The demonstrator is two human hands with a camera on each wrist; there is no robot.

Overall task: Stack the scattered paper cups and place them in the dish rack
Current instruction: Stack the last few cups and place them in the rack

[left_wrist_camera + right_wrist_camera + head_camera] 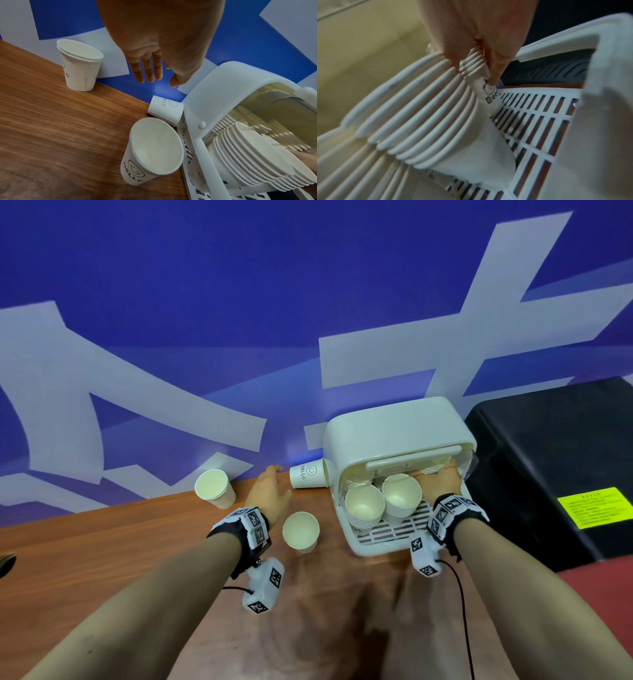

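Three loose white paper cups are on the wooden table: a doubled one upright at the back left (215,489) (79,67), a single one upright near the rack (300,530) (152,150), and one on its side against the rack (308,477) (164,108). My left hand (270,489) (157,79) hovers open, fingers straight, just short of the lying cup. The white dish rack (394,426) (539,121) holds several cup stacks (364,506) (400,496). My right hand (440,479) (476,70) is inside the rack and pinches a small stack (488,92) at its back right.
A blue and white wall (205,302) runs right behind the table's far edge. A black box (548,457) with a yellow label stands directly right of the rack. Bare wooden tabletop (102,542) lies to the left and in front.
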